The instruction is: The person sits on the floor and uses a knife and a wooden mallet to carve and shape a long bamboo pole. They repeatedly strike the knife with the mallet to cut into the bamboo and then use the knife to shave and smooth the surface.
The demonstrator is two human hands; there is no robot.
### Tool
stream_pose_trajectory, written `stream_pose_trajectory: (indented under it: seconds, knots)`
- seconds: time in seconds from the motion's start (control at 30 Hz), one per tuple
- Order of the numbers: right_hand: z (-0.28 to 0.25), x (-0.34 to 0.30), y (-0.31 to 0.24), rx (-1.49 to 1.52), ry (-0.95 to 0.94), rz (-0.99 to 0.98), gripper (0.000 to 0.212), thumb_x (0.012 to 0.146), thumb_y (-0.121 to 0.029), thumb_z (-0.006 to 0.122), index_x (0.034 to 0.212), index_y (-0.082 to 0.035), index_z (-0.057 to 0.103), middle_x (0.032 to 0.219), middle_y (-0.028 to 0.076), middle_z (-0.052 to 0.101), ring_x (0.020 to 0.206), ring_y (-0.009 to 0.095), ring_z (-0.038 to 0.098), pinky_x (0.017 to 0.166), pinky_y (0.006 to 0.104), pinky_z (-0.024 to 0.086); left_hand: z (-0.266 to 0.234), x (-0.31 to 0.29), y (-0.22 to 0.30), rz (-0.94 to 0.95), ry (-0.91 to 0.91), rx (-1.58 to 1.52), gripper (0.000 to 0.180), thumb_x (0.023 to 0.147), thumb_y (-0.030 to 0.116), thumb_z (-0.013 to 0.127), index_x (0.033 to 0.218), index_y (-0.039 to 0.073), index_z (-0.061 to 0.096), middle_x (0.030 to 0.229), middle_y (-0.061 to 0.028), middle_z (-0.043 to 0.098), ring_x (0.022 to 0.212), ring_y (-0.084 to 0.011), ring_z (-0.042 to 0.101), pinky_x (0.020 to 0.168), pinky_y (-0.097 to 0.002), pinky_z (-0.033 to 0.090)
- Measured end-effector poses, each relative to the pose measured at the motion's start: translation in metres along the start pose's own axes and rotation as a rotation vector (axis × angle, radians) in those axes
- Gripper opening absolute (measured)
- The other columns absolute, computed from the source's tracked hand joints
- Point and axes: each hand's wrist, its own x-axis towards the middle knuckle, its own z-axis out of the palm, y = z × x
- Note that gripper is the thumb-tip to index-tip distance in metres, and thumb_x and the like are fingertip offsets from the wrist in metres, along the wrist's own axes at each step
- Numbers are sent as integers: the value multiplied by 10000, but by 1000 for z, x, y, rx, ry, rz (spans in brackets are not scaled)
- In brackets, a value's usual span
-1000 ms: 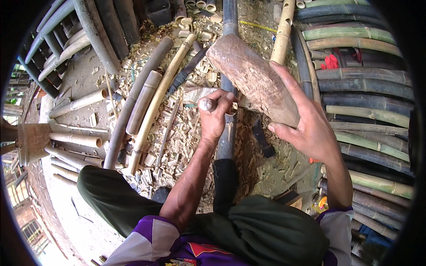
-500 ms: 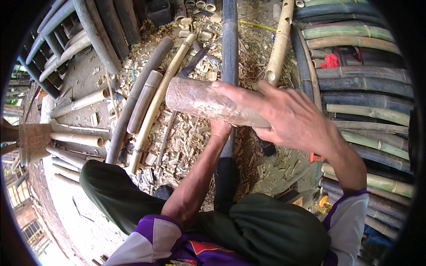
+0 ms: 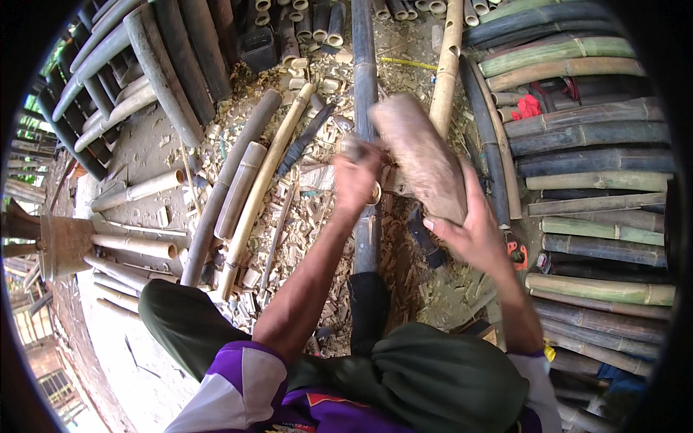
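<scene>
My left hand [image 3: 352, 180] is closed around a tool with a dark, blurred top end [image 3: 355, 149], held over a dark bamboo pole [image 3: 367, 242]. The tool's kind cannot be made out. Just beside this fist, a round pale hole edge [image 3: 376, 193] shows on the pole. My right hand [image 3: 476, 227] grips the near end of a wooden mallet [image 3: 422, 155], a thick club-like piece of wood smeared by motion. It is tilted, its far end close to the pole and to the right of my left fist. A light wooden piece [image 3: 401, 184] lies crosswise under the pole.
Wood chips [image 3: 310, 216] cover the ground around the pole. Loose bamboo lengths [image 3: 253, 187] lie to the left, and a pale pole with holes [image 3: 445, 79] lies to the right. Stacked bamboo [image 3: 592, 180] fills the right side. A black container [image 3: 258, 50] stands at the back.
The mallet has swung from lying across the pole to tilted on its right side. My left hand, partly hidden before, has moved farther up and now shows its fist. The view has shifted slightly.
</scene>
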Motion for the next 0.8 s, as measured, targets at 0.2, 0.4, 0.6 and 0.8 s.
stream_pose_trajectory:
  seconds: [0.2,0.4,0.6,0.8]
  knots:
    - [119,-190,44,228,196,639,875,811,-314,868,1427,109,412,1196,315,627,1103,439,659,931,506,517,-74,-4,25,-167,359,564,214,881,186,731,867,-23,688,701,-70,644,583,-165,557,581,-398,492]
    - [128,-200,50,45,133,698,663,899,-288,784,1403,30,495,1192,266,619,1110,492,600,946,542,476,-152,-69,-54,-340,380,883,517,801,263,785,1130,-100,619,909,-238,697,872,-334,671,820,-470,535]
    - [79,-154,171,-567,290,685,601,881,-243,774,1377,-15,523,1267,231,546,1132,423,588,945,538,484,-89,-79,-41,-54,444,1048,534,892,160,711,1329,-77,515,1334,-328,491,1263,-412,507,1037,-595,469]
    - [83,-129,209,-549,134,758,616,801,-246,846,1298,-32,553,1211,191,552,1155,419,588,952,540,503,-14,-89,-42,111,-121,632,356,845,-35,703,1195,20,669,1053,-108,699,1004,-225,665,946,-380,563]
